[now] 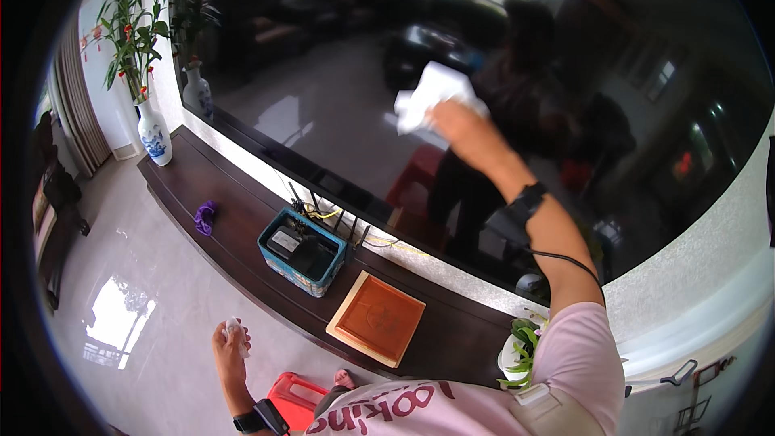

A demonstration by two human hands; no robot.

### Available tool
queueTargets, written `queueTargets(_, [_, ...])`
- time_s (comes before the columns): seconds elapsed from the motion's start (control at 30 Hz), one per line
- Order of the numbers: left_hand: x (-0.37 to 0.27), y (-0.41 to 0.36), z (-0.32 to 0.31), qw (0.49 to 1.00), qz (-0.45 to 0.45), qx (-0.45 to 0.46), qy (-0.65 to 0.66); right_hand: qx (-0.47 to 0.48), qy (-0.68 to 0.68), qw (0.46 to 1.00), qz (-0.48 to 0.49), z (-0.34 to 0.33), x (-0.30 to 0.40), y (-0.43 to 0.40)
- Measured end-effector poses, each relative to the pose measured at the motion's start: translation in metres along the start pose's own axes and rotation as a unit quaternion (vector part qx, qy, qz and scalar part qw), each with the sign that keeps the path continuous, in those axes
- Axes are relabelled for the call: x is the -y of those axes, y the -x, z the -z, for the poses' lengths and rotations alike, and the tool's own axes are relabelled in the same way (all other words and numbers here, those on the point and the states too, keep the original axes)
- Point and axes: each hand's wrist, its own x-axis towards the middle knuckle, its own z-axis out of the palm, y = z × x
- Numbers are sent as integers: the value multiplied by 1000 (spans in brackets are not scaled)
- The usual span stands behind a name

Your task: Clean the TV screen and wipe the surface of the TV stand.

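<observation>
A large glossy black television screen [339,60] fills the upper view and mirrors the room. Against it my right hand [457,124] presses a white cloth or tissue [437,86], spread out past the fingers. The hand is slightly blurred, and its fingertips are hidden in the white material. My left hand [229,339] hangs low over the floor, in front of the cabinet's edge. Its fingers are curled around a crumpled white tissue [235,334]. Both wrists wear black bands.
Along the dark wooden cabinet [242,206] stand a blue-and-white vase [154,133] with green stalks, a purple cloth item [206,218], a teal basket [303,269] holding black devices, an orange-brown box [378,318] and a potted plant [517,354]. A red plastic stool [293,396] is by my feet.
</observation>
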Motion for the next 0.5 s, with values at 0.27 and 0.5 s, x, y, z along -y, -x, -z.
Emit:
queueTargets(0.27, [-9, -21, -35, 999, -2, 46, -7, -292, 292, 894, -175, 138, -106, 23])
queueTargets(0.5, [4, -21, -44, 997, 10, 72, -14, 1, 128, 991, -48, 22, -13, 89])
